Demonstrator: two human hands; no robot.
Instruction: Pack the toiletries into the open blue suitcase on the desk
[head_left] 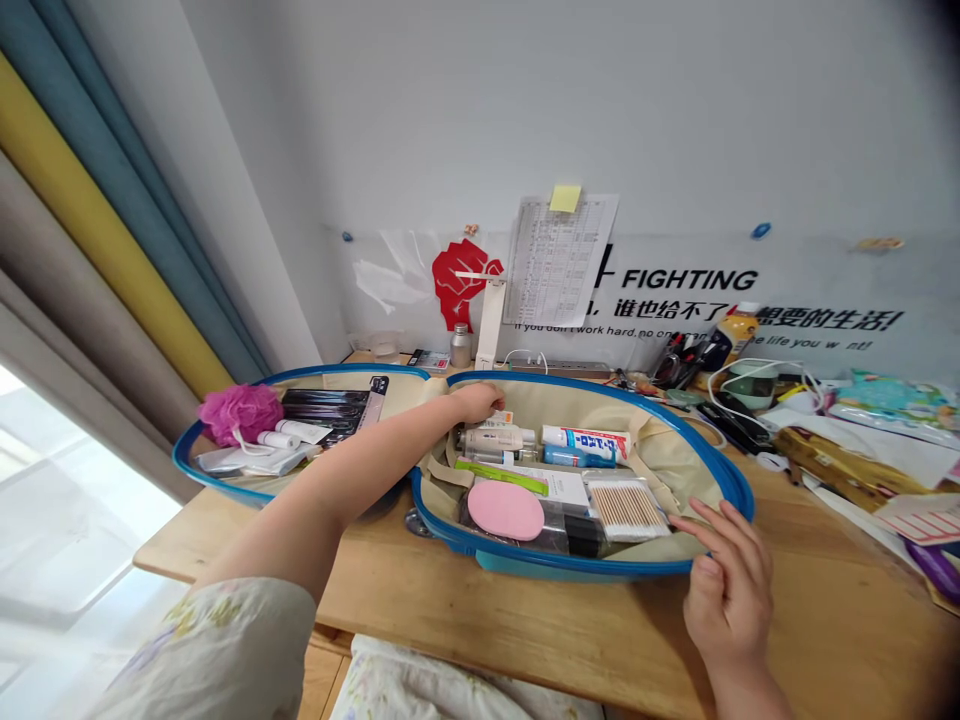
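Note:
An open case with a blue rim (592, 568) lies on the desk, its beige inside facing up. My left hand (481, 402) reaches over its far left corner, fingers curled down near a small white and orange packet; what they hold, if anything, is hidden. By the near right rim my right hand (731, 580) has its fingers spread and holds nothing. The right half holds a pink oval sponge (506, 510), a bag of cotton swabs (626, 507), a white and blue tube (589, 441), a blue bottle (577, 457) and a green strip (501, 476).
The case's left half holds a purple bath puff (240, 413) and dark packaged items (324, 408). Behind stand a silver bottle (460, 346) and a white lamp (490, 325). Pens, a yellow-labelled bottle (736, 330), cables and a gold pouch (832, 463) crowd the right side of the wooden desk (817, 590).

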